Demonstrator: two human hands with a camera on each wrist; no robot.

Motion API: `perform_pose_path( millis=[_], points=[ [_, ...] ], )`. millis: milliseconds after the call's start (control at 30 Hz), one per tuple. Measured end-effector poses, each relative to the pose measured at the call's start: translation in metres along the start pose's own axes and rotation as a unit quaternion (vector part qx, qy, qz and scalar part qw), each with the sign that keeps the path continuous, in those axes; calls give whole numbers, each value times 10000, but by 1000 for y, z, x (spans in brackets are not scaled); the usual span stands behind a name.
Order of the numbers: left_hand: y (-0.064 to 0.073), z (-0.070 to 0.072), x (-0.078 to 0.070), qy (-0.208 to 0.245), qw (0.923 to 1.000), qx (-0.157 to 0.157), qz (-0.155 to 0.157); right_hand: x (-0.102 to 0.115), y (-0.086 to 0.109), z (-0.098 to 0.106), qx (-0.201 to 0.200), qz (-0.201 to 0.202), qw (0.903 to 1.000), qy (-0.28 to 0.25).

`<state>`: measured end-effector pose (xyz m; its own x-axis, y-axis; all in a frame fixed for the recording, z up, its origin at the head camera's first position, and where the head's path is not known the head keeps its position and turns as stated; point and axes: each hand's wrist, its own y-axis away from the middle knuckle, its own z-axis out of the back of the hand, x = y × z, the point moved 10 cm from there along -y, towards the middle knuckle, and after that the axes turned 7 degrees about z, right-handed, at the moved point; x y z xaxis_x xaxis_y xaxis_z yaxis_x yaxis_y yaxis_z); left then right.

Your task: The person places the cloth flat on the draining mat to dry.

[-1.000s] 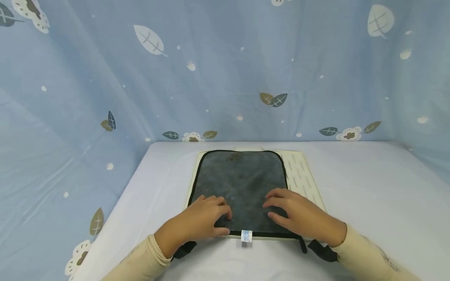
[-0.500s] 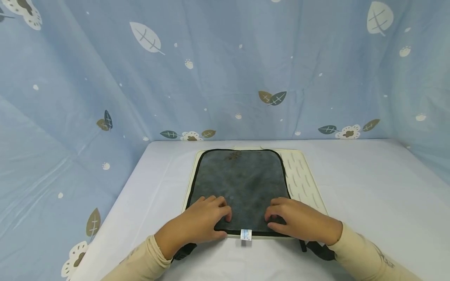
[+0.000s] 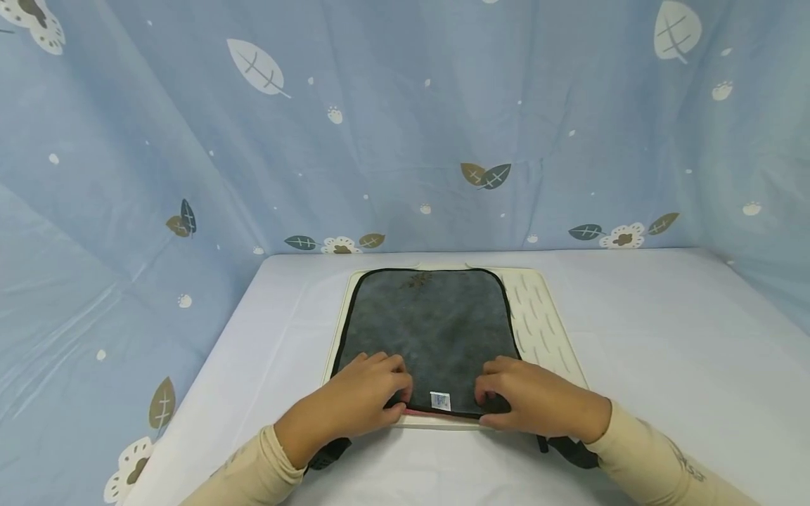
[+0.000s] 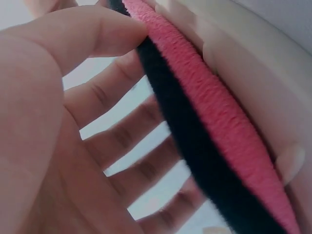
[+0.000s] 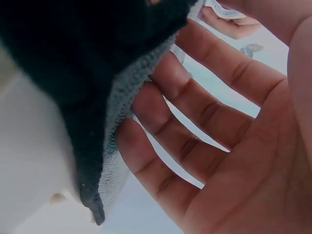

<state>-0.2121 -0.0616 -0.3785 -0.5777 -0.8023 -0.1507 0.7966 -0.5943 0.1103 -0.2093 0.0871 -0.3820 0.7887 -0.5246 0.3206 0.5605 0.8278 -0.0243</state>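
A dark grey cloth [image 3: 436, 330] with black edging and a small white label [image 3: 440, 401] lies over a cream ridged board [image 3: 544, 323]. My left hand [image 3: 363, 393] pinches its front edge at the left; in the left wrist view, thumb and forefinger meet at the black edging [image 4: 183, 131]. Fuzzy pink fabric [image 4: 209, 102] shows beside that edging, and whether it belongs to the same cloth I cannot tell. My right hand [image 3: 538, 397] grips the front edge at the right, its fingertips against grey looped fabric [image 5: 126, 92] in the right wrist view.
White sheeting [image 3: 683, 337] covers the surface around the board. Blue patterned fabric [image 3: 405, 140] hangs at the back and both sides. Black straps [image 3: 572, 451] show near both wrists.
My right hand has come down and its fingers have closed on the front edge. That edge and its label have shifted away from me, and a pink strip now shows beneath.
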Motion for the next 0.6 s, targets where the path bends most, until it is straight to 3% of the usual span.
perform_pose_path(
  millis=[300, 400, 600],
  points=[
    [-3, 3, -4, 330, 9992, -131, -205, 10, 0, 7, -443, 435, 9976, 320],
    [-2, 7, -5, 480, 9983, -209, -261, 12, -1, 12, -570, 501, 9970, 116],
    [1, 22, -4, 503, 9956, -721, -323, 11, 2, 27, -748, 381, 9960, -319]
  ],
)
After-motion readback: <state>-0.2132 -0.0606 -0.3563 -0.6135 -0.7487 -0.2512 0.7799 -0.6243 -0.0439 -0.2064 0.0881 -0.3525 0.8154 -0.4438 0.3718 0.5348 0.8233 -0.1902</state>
